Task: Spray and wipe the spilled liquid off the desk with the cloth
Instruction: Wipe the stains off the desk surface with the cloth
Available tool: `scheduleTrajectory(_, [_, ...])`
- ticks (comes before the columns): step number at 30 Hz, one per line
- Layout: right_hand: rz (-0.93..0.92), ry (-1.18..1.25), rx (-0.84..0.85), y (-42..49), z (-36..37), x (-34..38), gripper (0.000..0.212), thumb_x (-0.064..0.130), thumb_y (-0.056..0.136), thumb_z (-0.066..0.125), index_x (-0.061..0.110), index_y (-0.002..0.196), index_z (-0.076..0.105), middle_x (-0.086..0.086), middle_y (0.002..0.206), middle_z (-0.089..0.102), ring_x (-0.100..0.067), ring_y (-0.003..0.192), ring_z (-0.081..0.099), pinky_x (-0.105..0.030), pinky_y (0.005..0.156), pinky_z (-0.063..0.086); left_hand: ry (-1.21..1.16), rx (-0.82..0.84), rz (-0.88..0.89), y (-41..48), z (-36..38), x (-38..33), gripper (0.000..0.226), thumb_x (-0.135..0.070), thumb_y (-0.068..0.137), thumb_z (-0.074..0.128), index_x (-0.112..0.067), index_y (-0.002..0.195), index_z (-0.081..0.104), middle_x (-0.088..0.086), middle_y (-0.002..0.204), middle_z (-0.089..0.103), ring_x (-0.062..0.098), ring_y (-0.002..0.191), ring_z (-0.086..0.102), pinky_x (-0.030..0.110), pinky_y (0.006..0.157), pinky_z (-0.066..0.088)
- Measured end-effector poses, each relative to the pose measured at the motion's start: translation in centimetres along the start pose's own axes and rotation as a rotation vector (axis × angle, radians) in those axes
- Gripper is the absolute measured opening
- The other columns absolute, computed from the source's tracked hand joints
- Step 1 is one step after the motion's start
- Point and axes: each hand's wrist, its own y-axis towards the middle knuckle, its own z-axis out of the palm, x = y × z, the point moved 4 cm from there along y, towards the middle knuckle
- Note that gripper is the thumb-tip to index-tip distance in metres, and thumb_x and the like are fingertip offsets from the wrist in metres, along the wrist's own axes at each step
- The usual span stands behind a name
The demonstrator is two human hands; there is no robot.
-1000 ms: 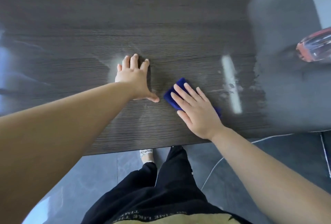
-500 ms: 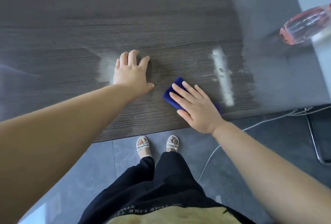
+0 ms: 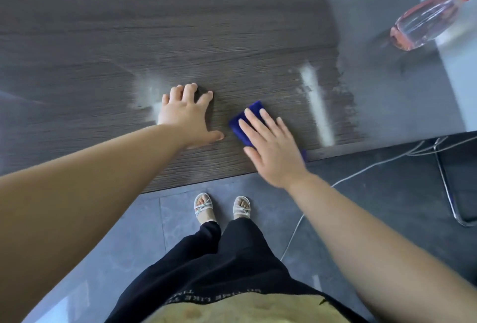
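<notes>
My right hand (image 3: 271,147) lies flat with straight fingers on a folded blue cloth (image 3: 245,123), pressing it onto the dark wood-grain desk (image 3: 180,38) close to the front edge. Most of the cloth is hidden under the palm. My left hand (image 3: 187,113) rests on the desk just left of the cloth, fingers spread and tips bent down onto the surface. A shiny wet film (image 3: 343,95) covers the desk to the right of the cloth. A clear spray bottle (image 3: 426,23) with pink liquid and a red collar stands at the far right.
The desk's front edge (image 3: 206,180) runs diagonally just below my hands. Below it are grey floor tiles, my feet in sandals (image 3: 222,207), a white cable (image 3: 361,170) and a chrome chair leg (image 3: 449,193) at the right.
The view has shifted so the desk edge and floor show more. My right hand with the cloth has drawn slightly back toward the front edge. My left hand's thumb has spread out.
</notes>
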Motion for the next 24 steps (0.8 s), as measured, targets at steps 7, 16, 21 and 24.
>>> scheduleTrajectory(7, [0.883,0.056,-0.11,-0.6,-1.3,-6.8,0.058,0.037,0.099,0.034,0.019,0.151,0.015,0.0,0.159,0.004,-0.028,0.145,0.005,-0.05,0.115,0.01,-0.027,0.024,0.007,-0.2,-1.0,0.6,0.069,-0.055,0.088,0.046,-0.035,0.148,0.018,0.001,0.152,0.015,0.027,0.137,0.014,0.041,0.106,0.029])
scheduleTrajectory(16, [-0.14,0.004,0.028,2.0,0.3,1.8,0.054,0.04,0.093,0.035,0.02,0.143,0.038,-0.002,0.153,0.031,-0.029,0.14,0.028,-0.054,0.11,0.023,-0.257,0.09,0.028,0.6,-2.2,2.5,0.051,-0.03,0.094,0.047,-0.032,0.143,0.036,-0.006,0.153,0.023,0.022,0.14,0.016,0.034,0.111,0.02])
scheduleTrajectory(21, [0.404,0.033,-0.09,5.8,-1.4,-5.6,0.054,0.039,0.097,0.03,0.022,0.148,0.027,0.001,0.157,0.018,-0.027,0.143,0.018,-0.056,0.111,0.02,-0.215,0.017,-0.066,0.5,-2.7,5.8,0.077,-0.06,0.08,0.059,-0.03,0.145,0.031,-0.003,0.153,0.019,0.024,0.142,0.007,0.044,0.111,0.023])
scheduleTrajectory(24, [0.779,0.108,-0.086,8.7,-0.9,-0.6,0.06,0.044,0.099,0.027,0.02,0.151,0.009,0.0,0.159,-0.002,-0.027,0.146,0.0,-0.052,0.116,0.005,-0.211,0.013,-0.172,0.2,-2.4,7.6,0.099,-0.069,0.067,0.066,-0.03,0.147,0.022,-0.001,0.155,0.01,0.025,0.143,-0.002,0.047,0.113,0.019])
